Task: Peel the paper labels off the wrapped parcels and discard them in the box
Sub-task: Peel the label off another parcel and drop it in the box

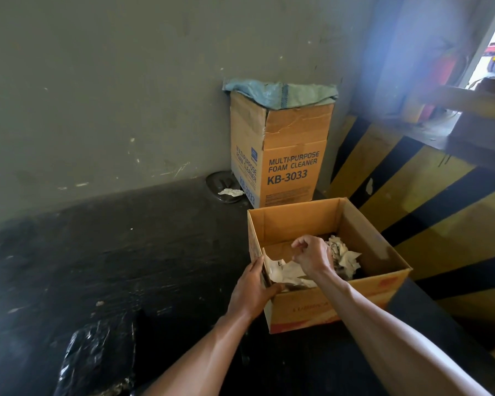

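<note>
1. A person's two bare hands worked over an open cardboard box (323,307) that stood on a dark tabletop (126,267), near its right edge.
2. The left hand (252,290) gripped a thin flat slab (265,270), seen edge-on and held upright just inside the box's left wall. Whether it was a parcel or a flap could not be told.
3. A white paper label (287,274) lay against the slab's right face and trailed down into the box.
4. The right hand (312,255) hovered above the box's middle, fingers curled and thumb meeting forefinger. Whether it pinched any scrap could not be told.
5. More crumpled labels (345,257) were heaped in the box, beside the right hand and toward the right wall.
6. A parcel wrapped in glossy black film (97,358) lay near the tabletop's front edge, well apart from the box.
7. A taller carton (292,155) printed "MULTI-PURPOSE FOAM CLEANER KB-3033" stood in the far corner against the grey wall (112,95), a bluish sack (280,91) folded over its rim.
8. Beside that carton's foot lay a round metal lid (220,184) with a paper scrap (230,192) on it.
</note>
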### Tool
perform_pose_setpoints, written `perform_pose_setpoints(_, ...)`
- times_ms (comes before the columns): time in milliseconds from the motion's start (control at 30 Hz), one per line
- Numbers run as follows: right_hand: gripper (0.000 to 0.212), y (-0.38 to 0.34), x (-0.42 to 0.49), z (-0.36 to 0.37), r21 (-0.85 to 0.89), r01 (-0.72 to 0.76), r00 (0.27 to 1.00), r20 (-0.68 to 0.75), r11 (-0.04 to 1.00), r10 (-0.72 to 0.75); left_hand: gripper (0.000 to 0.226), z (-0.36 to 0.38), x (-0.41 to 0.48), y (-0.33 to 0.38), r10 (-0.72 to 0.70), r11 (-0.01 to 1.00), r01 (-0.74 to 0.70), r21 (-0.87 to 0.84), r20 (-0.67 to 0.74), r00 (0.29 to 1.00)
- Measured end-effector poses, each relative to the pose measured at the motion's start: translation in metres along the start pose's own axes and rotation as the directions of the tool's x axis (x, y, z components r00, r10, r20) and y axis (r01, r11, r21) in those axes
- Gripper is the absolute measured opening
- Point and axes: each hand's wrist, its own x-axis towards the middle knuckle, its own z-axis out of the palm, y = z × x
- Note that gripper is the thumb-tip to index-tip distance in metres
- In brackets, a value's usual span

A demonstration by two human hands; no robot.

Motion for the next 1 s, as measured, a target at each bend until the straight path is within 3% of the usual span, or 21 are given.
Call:
perform_pose_setpoints(467,0.015,-0.009,-0.019,-0.003,0.023,-0.007,1.0,-0.014,1.0,0.007,0.089,-0.004,-0.003,0.0,0.012,1.0,-0.012,0.023,-0.036,0.999)
perform_pose_setpoints(833,0.034,-0.005,-0.019,-0.001,0.002,-0.002,0.997,0.08,1.0,0.002,0.072,0.014,0.0,-0.013,-0.099,0.99,0.092,-0.108,-0.063,0.993)
perform_pose_setpoints(967,0.003,-0.004,-0.02,0.001,0.07,-0.019,0.999,0.038,0.997,0.017,0.066,0.021,0.007,-0.025,-0.106,0.985,0.095,-0.145,-0.076,0.991)
perform_pose_setpoints(1000,0.011,-0.003,-0.02,0.003,0.084,-0.008,1.0,0.02,0.996,0.006,0.066,0.021,0.007,-0.025,-0.102,0.984,0.089,-0.153,-0.078,0.992)
